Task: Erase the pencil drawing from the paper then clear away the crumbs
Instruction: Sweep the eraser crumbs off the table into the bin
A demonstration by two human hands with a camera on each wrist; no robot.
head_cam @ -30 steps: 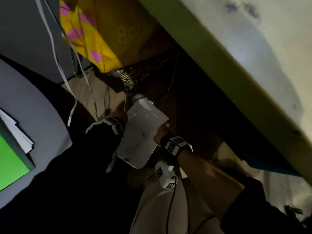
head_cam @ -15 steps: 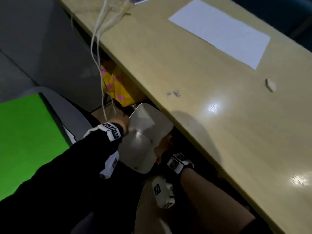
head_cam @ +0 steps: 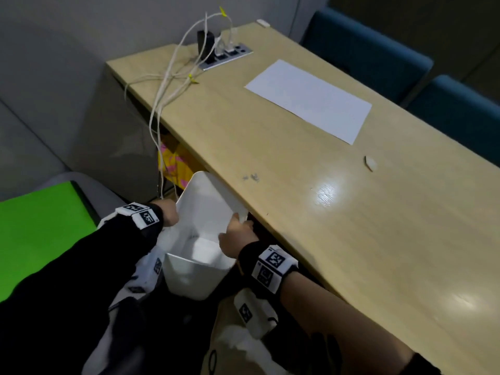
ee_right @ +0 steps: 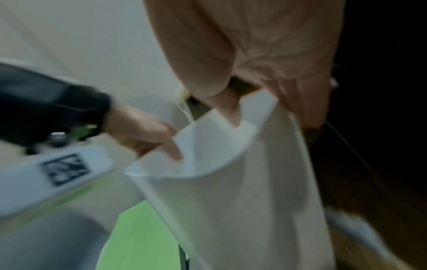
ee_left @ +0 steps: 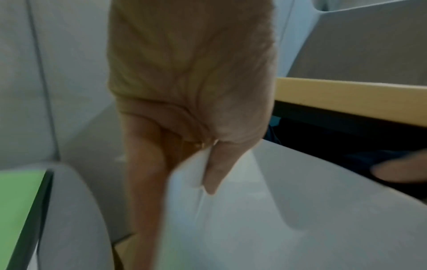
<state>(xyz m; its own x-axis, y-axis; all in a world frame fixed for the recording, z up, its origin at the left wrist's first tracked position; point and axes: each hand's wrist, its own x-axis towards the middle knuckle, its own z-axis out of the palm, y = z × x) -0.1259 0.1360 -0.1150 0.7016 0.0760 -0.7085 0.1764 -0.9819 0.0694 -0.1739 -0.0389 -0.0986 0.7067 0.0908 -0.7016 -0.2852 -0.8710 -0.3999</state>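
Both hands hold a white plastic bin [head_cam: 198, 239] just below the near long edge of the wooden desk [head_cam: 311, 212], its open mouth tipped up against that edge. The left hand [head_cam: 168, 215] grips the bin's left rim, thumb inside the wall and fingers [ee_left: 143, 164] down the outside; the right hand [head_cam: 234, 240] clasps the right rim the same way, thumb hooked inside (both wrist views are smeared with blur, so finer detail of the grip is lost). On the desk top, a small cluster of grey crumbs [head_cam: 250, 177] lies close to the near edge, a little beyond the bin's far rim. The white paper [head_cam: 308, 100] lies flat toward the far long edge, and no pencil marks can be made out on it from here. A small pale eraser [head_cam: 370, 163] rests well apart from the paper, toward the right end. White cables [head_cam: 167, 85] trail from a power strip [head_cam: 227, 54] at the far left corner and hang over the left end. Under the desk a yellow and pink bag [head_cam: 174, 163] is mostly hidden. A green surface [head_cam: 35, 234] is cut off at the left.
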